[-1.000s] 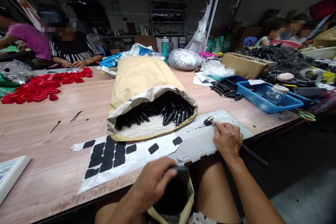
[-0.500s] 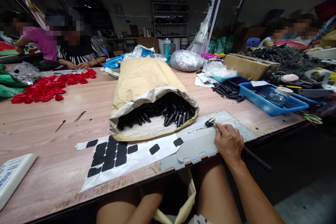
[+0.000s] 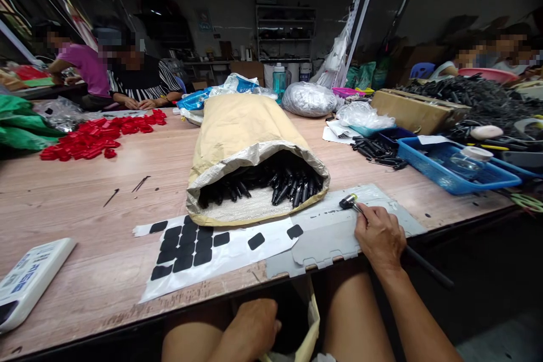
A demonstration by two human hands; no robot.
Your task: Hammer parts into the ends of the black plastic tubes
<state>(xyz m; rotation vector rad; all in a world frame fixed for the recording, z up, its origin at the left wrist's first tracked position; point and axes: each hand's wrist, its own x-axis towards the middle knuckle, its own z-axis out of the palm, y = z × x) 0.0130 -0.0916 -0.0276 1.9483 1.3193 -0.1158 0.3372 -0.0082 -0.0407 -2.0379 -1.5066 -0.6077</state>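
My right hand [image 3: 380,236] is closed round a small hammer [image 3: 348,202]; its black head with a yellowish end rests over a grey board [image 3: 326,237] at the table's front edge. The hammer's black handle sticks out behind the hand. Low in the view, my left hand [image 3: 257,322] is curled at the mouth of an open bag [image 3: 313,317] between the knees; whatever its fingers hold is hidden. A tan sack [image 3: 250,124] lies with its mouth towards me, full of black pen-like parts [image 3: 297,184]. Black rounded-square stickers [image 3: 184,257] sit on a white backing sheet [image 3: 169,289].
Red parts [image 3: 89,138] are heaped at the left, near a white box-like device [image 3: 34,277]. At the right stand a blue tray [image 3: 449,178], a cardboard box [image 3: 418,110] and piled black parts [image 3: 487,93]. Two co-workers [image 3: 139,82] sit across at the left, others at the far right.
My left hand has risen into view at the mouth of the bag on my lap. The hammer stays in my right hand over the board. The whole view has shifted slightly.
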